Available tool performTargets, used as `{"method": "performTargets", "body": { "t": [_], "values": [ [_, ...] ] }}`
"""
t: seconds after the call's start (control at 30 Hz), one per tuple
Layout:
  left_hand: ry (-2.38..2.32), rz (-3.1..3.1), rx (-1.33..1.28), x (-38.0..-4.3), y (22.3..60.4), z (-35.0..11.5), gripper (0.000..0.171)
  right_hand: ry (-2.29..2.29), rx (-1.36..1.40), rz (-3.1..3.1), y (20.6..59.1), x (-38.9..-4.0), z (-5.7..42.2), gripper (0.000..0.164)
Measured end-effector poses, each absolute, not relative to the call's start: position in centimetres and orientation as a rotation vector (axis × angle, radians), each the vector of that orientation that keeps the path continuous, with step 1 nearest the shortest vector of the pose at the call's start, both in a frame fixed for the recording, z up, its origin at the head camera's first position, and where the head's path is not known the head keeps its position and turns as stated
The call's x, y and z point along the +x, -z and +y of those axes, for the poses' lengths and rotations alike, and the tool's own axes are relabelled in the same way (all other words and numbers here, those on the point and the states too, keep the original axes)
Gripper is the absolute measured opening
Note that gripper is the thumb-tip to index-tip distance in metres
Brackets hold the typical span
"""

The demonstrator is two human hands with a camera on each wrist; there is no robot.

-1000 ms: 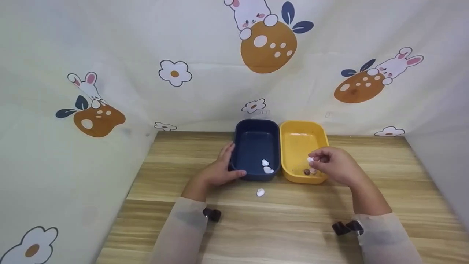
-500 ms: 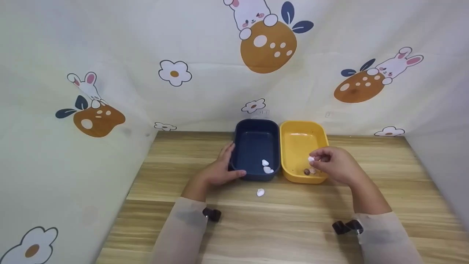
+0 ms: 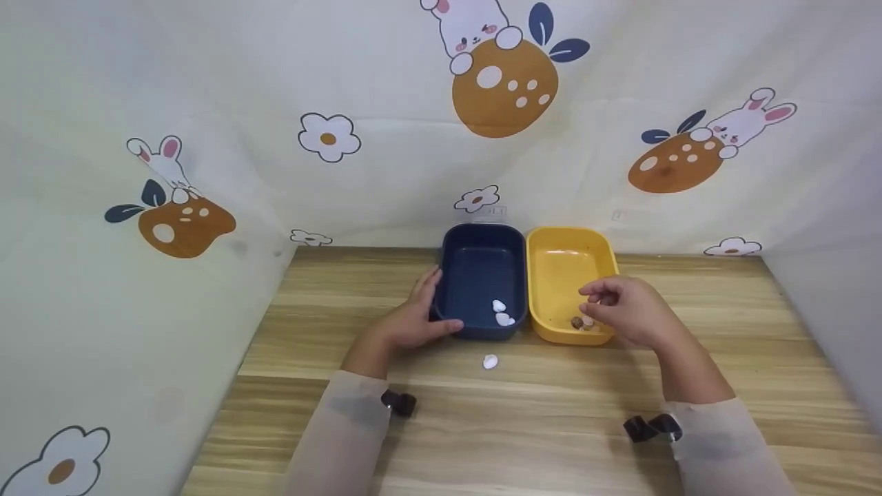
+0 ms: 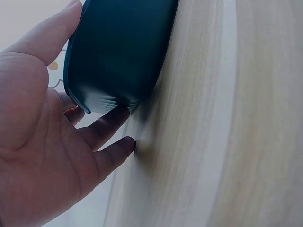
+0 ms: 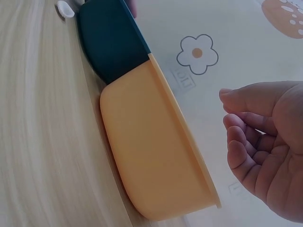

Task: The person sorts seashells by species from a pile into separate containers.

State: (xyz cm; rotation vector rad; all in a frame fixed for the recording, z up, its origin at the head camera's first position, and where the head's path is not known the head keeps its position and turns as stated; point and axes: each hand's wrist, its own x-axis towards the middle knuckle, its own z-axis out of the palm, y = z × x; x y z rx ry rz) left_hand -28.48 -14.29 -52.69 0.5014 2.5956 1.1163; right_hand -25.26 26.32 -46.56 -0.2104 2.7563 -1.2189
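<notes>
My left hand (image 3: 411, 317) rests against the near left corner of a navy blue bin (image 3: 482, 227), thumb along its front rim and fingers spread on its outer side. In the left wrist view, the fingers (image 4: 111, 156) lie fairly straight, one touching the bin and another at the tabletop. My right hand (image 3: 637, 313) hovers over the near right part of a yellow bin (image 3: 558, 275), fingers loosely curled. Thumb and fingertips are parted with nothing between them in the right wrist view. A brown shell (image 3: 577, 322) and a paler shell (image 3: 588, 322) lie beneath it.
Small white shells (image 3: 499, 306) sit at the navy bin's near end. Another white shell (image 3: 490, 362) lies on the wooden table (image 3: 524, 427) in front. The bins stand side by side before a printed cloth backdrop (image 3: 393, 186).
The white shell pinched in my right hand has been let go over the yellow bin. Its thumb and fingertips have parted slightly. My left hand stays put.
</notes>
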Motion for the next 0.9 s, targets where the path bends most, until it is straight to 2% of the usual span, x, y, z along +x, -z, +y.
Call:
{"method": "performTargets", "body": {
  "t": [0.3,0.67,0.9],
  "values": [
    [-1.135,2.594,0.486,-28.5,52.7,-14.0,0.114,1.263,-0.275,2.700,46.5,-24.9,23.7,0.031],
    [-1.110,2.596,0.478,-28.5,52.4,-14.0,0.116,1.235,-0.451,2.753,46.7,-24.9,19.3,0.018],
    [-1.113,2.589,0.473,-28.3,52.5,-14.2,0.116,1.246,-0.474,2.687,46.2,-24.5,16.8,0.019]
  ]
}}
